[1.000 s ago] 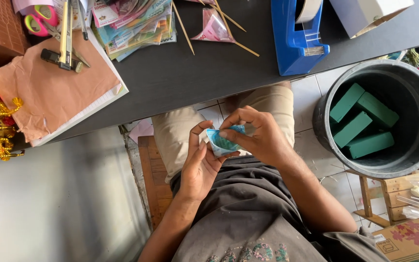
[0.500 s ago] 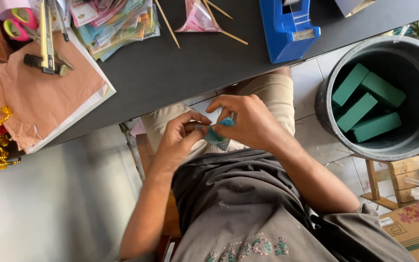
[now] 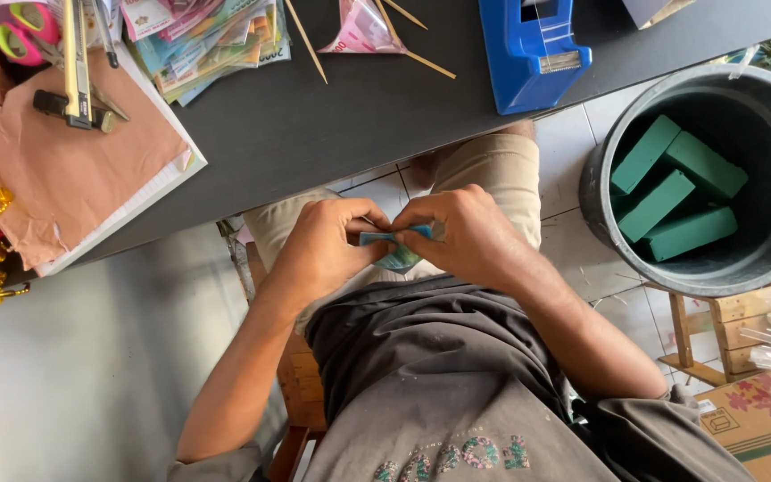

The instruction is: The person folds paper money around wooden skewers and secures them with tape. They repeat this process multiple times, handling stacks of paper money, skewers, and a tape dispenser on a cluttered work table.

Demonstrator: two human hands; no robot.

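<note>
Both hands pinch a small blue-green folded paper [image 3: 396,252] over the lap: left hand [image 3: 323,254] and right hand [image 3: 470,236] have fingertips clamped on its opposite edges. This looks like mid-fold; the crease needs firm, even pressing. Beyond the knuckles sits a dark table [image 3: 350,116]; right of them, a bucket [image 3: 600,201] of green foam blocks [image 3: 675,192].

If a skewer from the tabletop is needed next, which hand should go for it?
Probably the right hand: the skewers lie almost directly ahead of it, while the left hand sits farther aside on the folded note.
</note>
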